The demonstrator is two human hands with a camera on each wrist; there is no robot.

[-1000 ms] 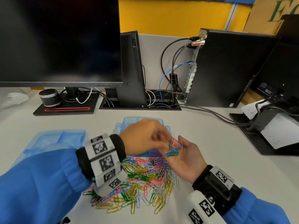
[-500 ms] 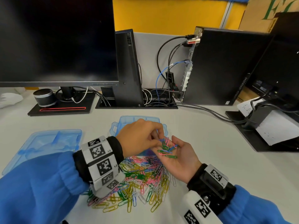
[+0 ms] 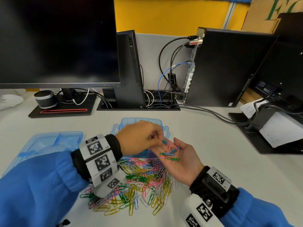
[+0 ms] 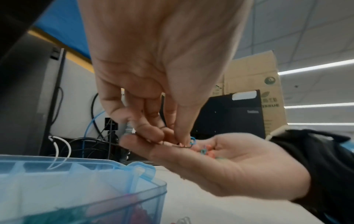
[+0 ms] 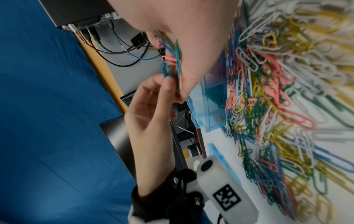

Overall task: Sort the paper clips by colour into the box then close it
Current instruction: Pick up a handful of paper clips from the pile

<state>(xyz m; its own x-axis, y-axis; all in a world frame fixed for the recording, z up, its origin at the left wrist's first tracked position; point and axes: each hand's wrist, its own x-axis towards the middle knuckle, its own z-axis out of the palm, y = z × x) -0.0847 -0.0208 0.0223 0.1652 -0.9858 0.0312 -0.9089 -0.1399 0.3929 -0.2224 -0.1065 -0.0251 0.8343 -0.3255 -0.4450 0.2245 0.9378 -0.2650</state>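
My right hand (image 3: 165, 149) lies palm up above the table, carrying several pink, blue and green paper clips (image 3: 170, 153) on its open fingers and palm. My left hand (image 3: 159, 142) reaches over from the left, and its thumb and fingertips pinch one blue-green clip (image 5: 164, 71) at the finger end of that palm. The clear blue box (image 3: 141, 121) stands open just behind both hands, mostly hidden by the left hand. In the left wrist view its near compartments (image 4: 95, 174) hold some green and red clips. A big mixed pile of clips (image 3: 134, 182) lies under my wrists.
The blue lid (image 3: 49, 143) lies flat at the left. Behind the box are a monitor stand (image 3: 62, 110), a small speaker (image 3: 45, 99), a cable tray (image 3: 147, 105) and a black computer case (image 3: 229, 69). Cables (image 3: 213, 113) run right to a printer (image 3: 270, 126).
The clips, bunched at my right fingertips a second ago, now lie spread on the flatter palm. My left fingertips have closed on one clip. Both hands stay over the box's front.
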